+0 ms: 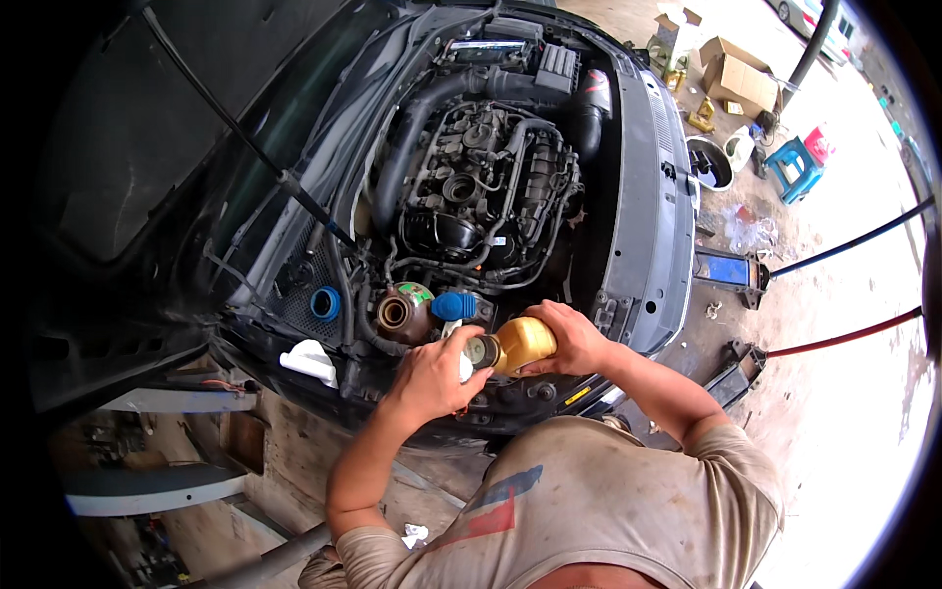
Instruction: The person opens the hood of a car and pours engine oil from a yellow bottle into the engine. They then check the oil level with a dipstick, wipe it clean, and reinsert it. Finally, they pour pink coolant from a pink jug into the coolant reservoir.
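Note:
Over the front fender side of an open engine bay, my right hand (571,339) is wrapped round a yellow bottle (527,342). The bottle lies tilted, its neck end pointing left. My left hand (434,378) has thumb and fingers closed on a round, pale greenish-grey end piece (478,351) at that neck; whether this is a cap or something else I cannot tell. Just beyond my left hand stands a brownish round coolant tank (417,322) with its filler mouth uncovered. A blue screw cap (324,302) rests to its left, and a ribbed blue cap (453,306) sits to its right.
The engine (471,187) fills the bay, and a prop strut (250,152) slants across at left. White crumpled material (309,361) lies on the fender. On the floor to the right are floor jacks (728,273), a blue stool (795,169), a drain pan (708,163) and a cardboard box (738,79).

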Demonstrator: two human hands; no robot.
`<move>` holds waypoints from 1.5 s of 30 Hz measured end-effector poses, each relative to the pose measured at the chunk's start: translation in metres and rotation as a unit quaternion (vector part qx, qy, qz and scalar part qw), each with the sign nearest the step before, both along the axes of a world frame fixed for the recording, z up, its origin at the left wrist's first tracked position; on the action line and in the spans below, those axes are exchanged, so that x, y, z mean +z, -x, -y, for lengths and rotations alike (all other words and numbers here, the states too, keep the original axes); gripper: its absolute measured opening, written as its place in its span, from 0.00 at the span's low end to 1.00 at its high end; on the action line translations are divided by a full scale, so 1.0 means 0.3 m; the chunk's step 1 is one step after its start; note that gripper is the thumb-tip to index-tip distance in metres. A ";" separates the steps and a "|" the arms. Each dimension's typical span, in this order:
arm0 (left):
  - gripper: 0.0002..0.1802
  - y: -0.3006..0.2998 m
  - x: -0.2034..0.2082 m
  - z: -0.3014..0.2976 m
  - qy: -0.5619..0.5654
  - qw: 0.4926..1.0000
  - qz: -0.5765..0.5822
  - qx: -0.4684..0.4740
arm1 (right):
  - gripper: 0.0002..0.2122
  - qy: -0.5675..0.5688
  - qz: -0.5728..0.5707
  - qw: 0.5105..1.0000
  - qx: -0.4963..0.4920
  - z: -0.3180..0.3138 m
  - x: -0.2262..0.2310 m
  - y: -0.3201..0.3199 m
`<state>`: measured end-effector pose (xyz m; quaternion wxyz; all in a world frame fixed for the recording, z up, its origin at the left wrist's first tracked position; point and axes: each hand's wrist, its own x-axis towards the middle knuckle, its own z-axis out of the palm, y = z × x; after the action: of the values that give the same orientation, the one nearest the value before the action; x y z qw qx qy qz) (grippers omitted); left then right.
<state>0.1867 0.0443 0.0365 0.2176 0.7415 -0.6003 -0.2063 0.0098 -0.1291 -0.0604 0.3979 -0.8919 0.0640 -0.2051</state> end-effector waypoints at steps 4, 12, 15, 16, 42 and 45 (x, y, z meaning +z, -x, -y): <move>0.23 -0.023 -0.039 0.028 -0.004 0.995 0.012 0.100 | 0.34 0.049 0.010 0.999 0.000 0.026 -0.032 -0.054; 0.31 -0.120 -0.136 0.102 0.077 0.992 0.009 0.101 | 0.33 0.106 0.013 0.994 -0.035 0.091 -0.040 -0.171; 0.33 -0.189 -0.155 0.071 0.012 0.987 -0.142 0.073 | 0.33 0.068 -0.012 0.997 -0.020 0.110 -0.048 -0.189; 0.31 -0.205 -0.174 0.068 0.025 0.986 -0.149 0.073 | 0.34 0.082 -0.007 0.997 -0.011 0.108 -0.065 -0.193; 0.25 -0.240 -0.226 0.057 0.123 0.986 -0.109 -0.003 | 0.38 0.091 -0.032 0.995 -0.009 0.074 -0.084 -0.209; 0.26 -0.229 -0.230 0.053 0.123 0.988 -0.059 0.075 | 0.38 0.093 -0.014 0.995 -0.017 0.071 -0.098 -0.223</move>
<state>0.2554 0.0283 -0.0324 0.3567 0.7386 -0.5500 -0.1574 0.0768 -0.1506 -0.0897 0.3090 -0.9266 0.0654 -0.2042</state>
